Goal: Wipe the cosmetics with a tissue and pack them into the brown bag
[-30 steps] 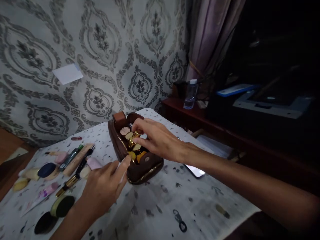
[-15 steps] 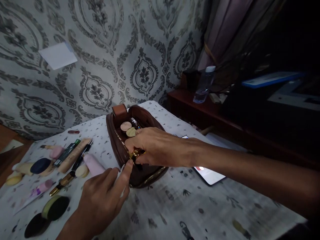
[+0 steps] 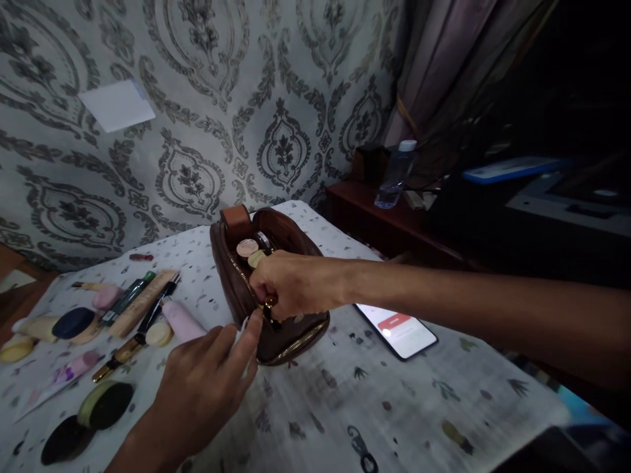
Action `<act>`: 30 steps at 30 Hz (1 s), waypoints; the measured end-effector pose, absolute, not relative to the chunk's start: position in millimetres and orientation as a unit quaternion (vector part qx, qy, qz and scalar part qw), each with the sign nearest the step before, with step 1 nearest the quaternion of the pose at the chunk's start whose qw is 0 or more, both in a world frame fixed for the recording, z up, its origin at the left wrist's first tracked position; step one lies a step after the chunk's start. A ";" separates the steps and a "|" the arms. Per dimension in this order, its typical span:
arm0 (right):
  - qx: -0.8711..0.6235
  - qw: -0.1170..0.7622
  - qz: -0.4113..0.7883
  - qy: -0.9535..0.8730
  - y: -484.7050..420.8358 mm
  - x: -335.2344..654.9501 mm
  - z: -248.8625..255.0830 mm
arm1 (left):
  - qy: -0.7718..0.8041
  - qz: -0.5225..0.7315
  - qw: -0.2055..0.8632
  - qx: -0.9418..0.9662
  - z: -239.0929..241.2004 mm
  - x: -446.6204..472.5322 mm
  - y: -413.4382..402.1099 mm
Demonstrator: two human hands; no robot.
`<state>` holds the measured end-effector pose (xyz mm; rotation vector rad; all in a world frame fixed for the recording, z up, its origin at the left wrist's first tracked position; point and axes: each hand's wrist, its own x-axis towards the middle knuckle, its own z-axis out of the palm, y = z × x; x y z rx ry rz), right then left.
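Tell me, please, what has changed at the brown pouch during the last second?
The right hand slid from the middle of the open brown pouch to its near end and now pinches a small gold item there. The left hand stayed with its fingertips at the pouch's near edge; the phone and the pink tube lie as before.

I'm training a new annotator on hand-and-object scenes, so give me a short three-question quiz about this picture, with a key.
1. True or false: the phone lies screen-up and lit on the tablecloth, to the right of the brown pouch.
2. Which hand pinches the small gold item at the pouch's open top? A) left hand B) right hand C) neither
3. Fill in: the loose cosmetics lie on the pouch's ____ side.
Key: 1 true; 2 B; 3 left.
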<state>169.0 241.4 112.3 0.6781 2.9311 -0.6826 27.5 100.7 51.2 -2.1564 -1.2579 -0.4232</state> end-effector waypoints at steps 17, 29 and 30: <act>0.186 0.057 -0.140 0.971 230.6 155.8 97.5 | -0.489 -0.152 0.292 -0.808 49.0 27.2 96.7; 0.077 -0.122 -0.020 0.989 209.3 212.5 86.6 | -0.481 -0.149 0.314 -0.805 48.9 27.6 98.7; 0.092 -0.134 -0.017 0.987 204.7 220.2 81.1 | -0.480 -0.148 0.316 -0.805 48.5 27.5 99.0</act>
